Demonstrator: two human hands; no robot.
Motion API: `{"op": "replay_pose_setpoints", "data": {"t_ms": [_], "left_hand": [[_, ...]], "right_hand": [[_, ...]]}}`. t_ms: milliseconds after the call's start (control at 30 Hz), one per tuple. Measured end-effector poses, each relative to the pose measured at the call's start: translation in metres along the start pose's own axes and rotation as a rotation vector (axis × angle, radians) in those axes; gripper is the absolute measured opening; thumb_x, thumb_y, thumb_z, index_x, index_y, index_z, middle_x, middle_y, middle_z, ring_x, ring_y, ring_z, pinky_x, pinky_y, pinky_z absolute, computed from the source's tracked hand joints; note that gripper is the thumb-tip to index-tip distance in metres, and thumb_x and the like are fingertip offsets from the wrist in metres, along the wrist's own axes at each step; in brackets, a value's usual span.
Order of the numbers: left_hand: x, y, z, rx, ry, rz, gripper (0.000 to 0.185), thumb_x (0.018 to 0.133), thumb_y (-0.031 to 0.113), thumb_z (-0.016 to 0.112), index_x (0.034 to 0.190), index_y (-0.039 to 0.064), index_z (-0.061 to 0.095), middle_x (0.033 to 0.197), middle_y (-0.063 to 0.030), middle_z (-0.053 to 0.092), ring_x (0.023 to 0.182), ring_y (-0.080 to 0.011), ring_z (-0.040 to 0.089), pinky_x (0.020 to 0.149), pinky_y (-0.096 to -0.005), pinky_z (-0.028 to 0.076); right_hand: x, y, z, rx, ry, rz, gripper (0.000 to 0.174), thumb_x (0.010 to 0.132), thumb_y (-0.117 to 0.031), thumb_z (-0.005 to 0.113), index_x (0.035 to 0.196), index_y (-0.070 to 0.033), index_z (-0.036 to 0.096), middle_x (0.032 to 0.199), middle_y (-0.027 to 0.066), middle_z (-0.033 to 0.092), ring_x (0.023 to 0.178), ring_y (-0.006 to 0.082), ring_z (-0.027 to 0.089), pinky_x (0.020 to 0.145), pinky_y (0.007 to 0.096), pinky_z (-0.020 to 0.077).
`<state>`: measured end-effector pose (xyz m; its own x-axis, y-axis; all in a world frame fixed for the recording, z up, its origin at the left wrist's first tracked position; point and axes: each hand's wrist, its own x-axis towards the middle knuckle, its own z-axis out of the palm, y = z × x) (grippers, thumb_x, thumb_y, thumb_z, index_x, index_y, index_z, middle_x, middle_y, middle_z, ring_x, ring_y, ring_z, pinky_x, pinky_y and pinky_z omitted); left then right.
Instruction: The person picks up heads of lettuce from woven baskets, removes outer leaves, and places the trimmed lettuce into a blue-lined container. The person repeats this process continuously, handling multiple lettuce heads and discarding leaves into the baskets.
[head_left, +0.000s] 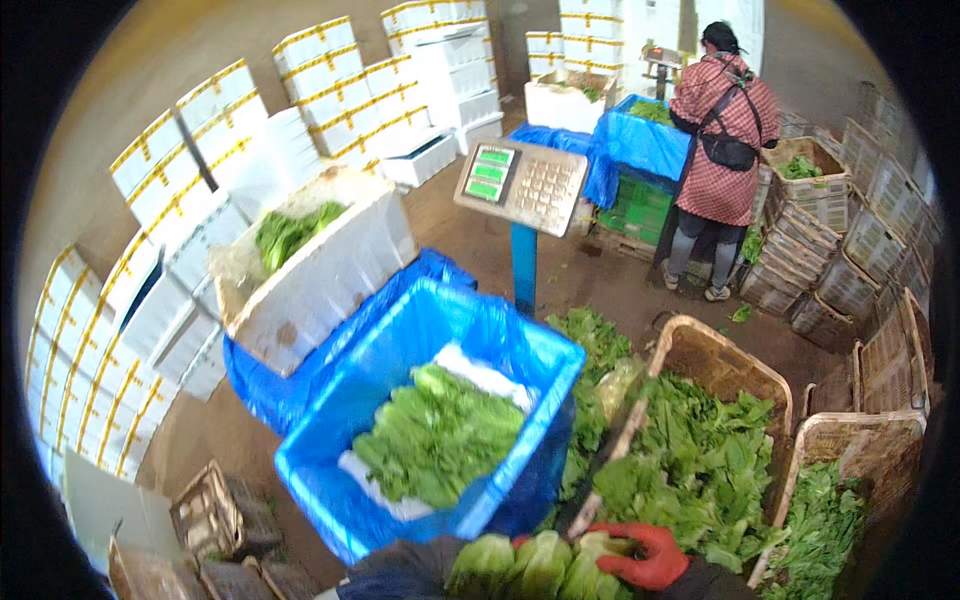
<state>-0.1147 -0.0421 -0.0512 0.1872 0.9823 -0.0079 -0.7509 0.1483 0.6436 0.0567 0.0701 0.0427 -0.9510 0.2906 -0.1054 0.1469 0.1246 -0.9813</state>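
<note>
Several lettuce heads, pale green at the butts, lie side by side against my left forearm at the bottom of the view. My right hand, in a red glove, grips the rightmost head. Of my left hand only a sliver of red glove shows; the heads it supports hide the rest. Just beyond stands a bin lined with blue plastic, holding a layer of leafy lettuce on white sheeting. To the right is a worn plastic crate full of loose lettuce.
A scale display on a blue post rises behind the bin. Left of it sits a foam box with greens. A person stands at the back right. Taped white foam boxes and stacked crates line the sides.
</note>
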Motion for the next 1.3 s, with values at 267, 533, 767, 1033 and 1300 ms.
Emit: {"op": "replay_pose_setpoints", "data": {"t_ms": [267,533,767,1033,1300], "left_hand": [[-0.117,0.159,-0.127,-0.372,0.148,-0.19,0.062,0.093,0.058,0.053,0.128,0.007,0.049,0.122,-0.012,0.056,0.109,-0.0283,0.056,0.092,-0.0463,0.047],[-0.182,-0.016,-0.243,-1.374,-0.222,-0.254,0.078,0.09,0.058,0.06,0.143,0.003,0.04,0.13,-0.0151,0.057,0.113,-0.0253,0.059,0.096,-0.0422,0.048],[-0.142,0.232,-0.272,1.267,0.318,-0.146,0.054,0.093,0.051,0.057,0.117,0.004,0.065,0.115,-0.0144,0.066,0.105,-0.0279,0.062,0.089,-0.0384,0.049],[-0.059,0.186,-0.328,2.198,0.617,0.304,0.071,0.078,0.05,0.073,0.135,0.012,0.056,0.134,-0.0184,0.053,0.128,-0.0369,0.047,0.107,-0.05,0.035],[-0.052,0.171,-0.225,2.666,0.785,0.083,0.075,0.09,0.048,0.059,0.146,0.003,0.039,0.152,-0.0217,0.035,0.141,-0.0386,0.03,0.115,-0.0498,0.023]], "right_hand": [[0.22,-0.005,0.029,0.235,0.042,0.302,0.059,0.095,-0.026,0.06,0.148,-0.014,0.037,0.116,0.017,0.066,0.06,0.0185,0.064,0.056,0.035,0.0538],[0.364,0.045,-0.033,-0.708,0.462,0.157,0.073,0.081,-0.013,0.066,0.147,-0.01,0.036,0.132,0.0248,0.056,0.115,0.0345,0.061,0.092,0.0398,0.051],[0.295,0.11,0.01,-0.446,0.512,0.387,0.087,0.088,-0.024,0.068,0.156,-0.015,0.014,0.135,0.0249,0.054,0.096,0.0333,0.068,0.075,0.0442,0.0568],[0.162,0.01,0.0,0.121,0.422,0.443,0.059,0.094,-0.02,0.063,0.148,-0.016,0.039,0.127,0.0087,0.061,0.078,0.0123,0.063,0.061,0.0273,0.0539],[-0.123,0.066,0.038,0.606,0.552,0.463,0.044,0.099,-0.039,0.054,0.134,-0.014,0.056,0.103,0.0075,0.069,0.069,0.0117,0.064,0.059,0.0313,0.0542]]}}
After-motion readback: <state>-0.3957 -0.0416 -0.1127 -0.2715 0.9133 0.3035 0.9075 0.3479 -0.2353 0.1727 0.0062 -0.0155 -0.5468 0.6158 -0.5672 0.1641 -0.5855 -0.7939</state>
